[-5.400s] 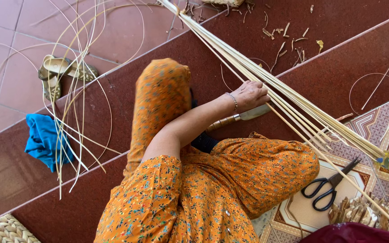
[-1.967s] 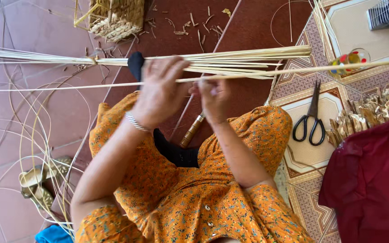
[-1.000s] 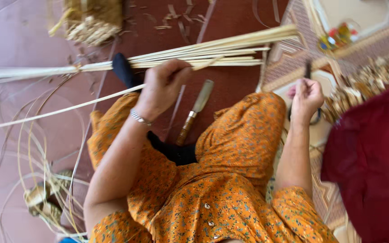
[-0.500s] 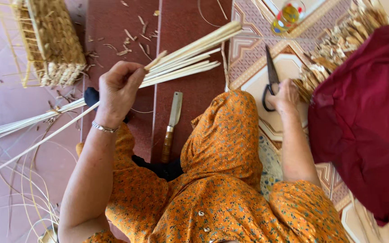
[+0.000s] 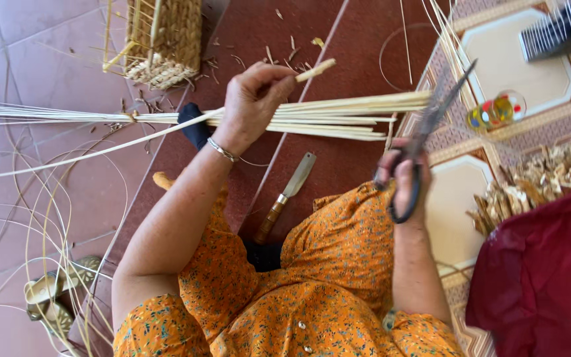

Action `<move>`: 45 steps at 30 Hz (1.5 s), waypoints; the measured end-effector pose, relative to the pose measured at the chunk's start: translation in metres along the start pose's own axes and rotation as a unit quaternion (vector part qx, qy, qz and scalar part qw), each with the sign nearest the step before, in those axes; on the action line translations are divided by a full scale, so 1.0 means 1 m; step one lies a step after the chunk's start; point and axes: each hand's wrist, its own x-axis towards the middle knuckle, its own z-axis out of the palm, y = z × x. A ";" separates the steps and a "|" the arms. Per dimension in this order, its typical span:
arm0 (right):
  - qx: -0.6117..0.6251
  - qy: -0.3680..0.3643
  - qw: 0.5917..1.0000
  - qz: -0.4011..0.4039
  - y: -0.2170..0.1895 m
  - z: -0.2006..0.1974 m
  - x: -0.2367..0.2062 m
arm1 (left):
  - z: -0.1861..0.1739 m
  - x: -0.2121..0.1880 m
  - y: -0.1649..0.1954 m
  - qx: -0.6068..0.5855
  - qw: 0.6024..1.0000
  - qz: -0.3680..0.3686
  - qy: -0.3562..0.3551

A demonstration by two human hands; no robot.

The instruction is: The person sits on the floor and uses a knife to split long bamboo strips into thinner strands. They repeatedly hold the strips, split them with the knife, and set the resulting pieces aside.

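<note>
While the left hand is pinching a single pale cane strip clear of the bundle of strips lying at 12 o'clock, its fingers are closing tightly on that strip's end — apparently to single it out. At 3 o'clock the right hand is gripping black scissors, blades raised — likely ready for trimming. At 6 o'clock, a knife is resting on the floor.

Left hand raised in front, arm bare and extended forward from an orange sleeve, thin bracelet at the wrist, fingers curled tight in a pinch grip. Right hand lower and closer to the body, forearm bent up from the lap, fingers hooked closed, knuckles toward the camera. Hands well apart.
</note>
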 end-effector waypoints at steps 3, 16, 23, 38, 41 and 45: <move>-0.025 -0.108 0.993 -0.049 0.005 0.066 0.033 | 0.001 0.000 0.003 0.042 0.999 0.010 0.030; -0.128 -0.195 0.972 -0.037 0.014 0.132 0.067 | -0.007 0.008 -0.002 0.166 0.984 0.024 0.058; -0.143 -0.183 0.971 -0.055 0.017 0.131 0.057 | -0.002 -0.001 0.003 0.171 0.985 0.000 0.030; -0.110 -0.152 0.982 -0.036 0.054 0.128 0.057 | 0.005 -0.006 -0.015 0.160 0.986 -0.034 0.011; -0.132 -0.145 0.980 -0.031 0.063 0.130 0.059 | 0.004 -0.006 -0.018 0.166 0.986 -0.033 0.014; -0.115 -0.141 0.983 -0.016 0.065 0.129 0.062 | 0.004 -0.007 -0.017 0.105 0.992 -0.066 0.005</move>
